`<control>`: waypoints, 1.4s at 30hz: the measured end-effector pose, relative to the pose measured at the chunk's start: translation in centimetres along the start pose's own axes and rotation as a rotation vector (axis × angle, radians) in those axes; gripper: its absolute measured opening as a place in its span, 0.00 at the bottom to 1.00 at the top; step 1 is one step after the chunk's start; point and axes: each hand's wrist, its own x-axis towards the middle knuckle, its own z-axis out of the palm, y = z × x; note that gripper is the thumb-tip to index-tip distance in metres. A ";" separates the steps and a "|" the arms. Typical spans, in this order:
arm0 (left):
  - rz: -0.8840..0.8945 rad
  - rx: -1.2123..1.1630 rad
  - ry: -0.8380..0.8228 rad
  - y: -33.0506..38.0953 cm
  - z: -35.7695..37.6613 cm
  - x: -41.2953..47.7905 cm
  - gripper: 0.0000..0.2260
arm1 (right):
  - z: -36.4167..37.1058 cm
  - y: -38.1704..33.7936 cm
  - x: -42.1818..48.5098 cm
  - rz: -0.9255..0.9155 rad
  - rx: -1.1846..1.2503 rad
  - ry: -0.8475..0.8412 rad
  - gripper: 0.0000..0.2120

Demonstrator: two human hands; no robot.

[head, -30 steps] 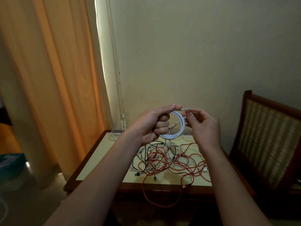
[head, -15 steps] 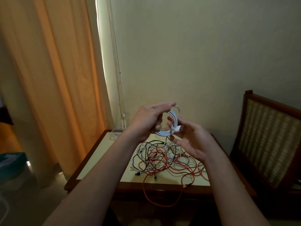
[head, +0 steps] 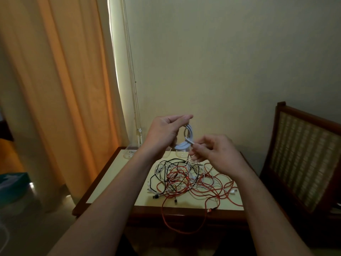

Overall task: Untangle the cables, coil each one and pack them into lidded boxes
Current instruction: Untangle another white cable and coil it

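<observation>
A coiled white cable hangs in the air above the table, gripped by my left hand with fingers curled round the loops. My right hand pinches the loose end of that same cable just right of the coil. Below them a tangle of red, black and white cables lies on the small table. One red loop droops over the table's front edge. Clear plastic boxes stand at the table's back left, partly hidden by my left arm.
A wooden chair with a woven back stands close to the table's right side. An orange curtain hangs at the left, and a plain wall is behind the table. A teal object sits low at the far left.
My right hand has turned over from palm-up under the coil and now pinches the cable end at the coil's right. The left hand has kept its hold on the coil.
</observation>
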 end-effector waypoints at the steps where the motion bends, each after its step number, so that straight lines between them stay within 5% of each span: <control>1: 0.000 -0.008 0.014 0.1 -0.3 0.1 0.10 | -0.3 0.6 0.1 -0.022 -0.053 0.070 0.04; 8: -0.047 -0.100 -0.059 0.5 -0.4 0.3 0.11 | -2.1 2.8 1.3 -0.136 -0.203 0.435 0.07; 24: -0.223 -0.521 -0.094 1.1 0.3 0.4 0.06 | -0.6 3.7 1.7 -0.478 -0.536 0.669 0.05; 35: -0.260 -0.641 -0.103 1.0 1.2 0.4 0.05 | 2.9 0.7 1.0 -0.003 0.730 0.523 0.06; 42: -0.288 -0.716 -0.123 1.1 0.9 0.6 0.06 | 2.8 -0.6 0.9 0.142 1.090 0.316 0.07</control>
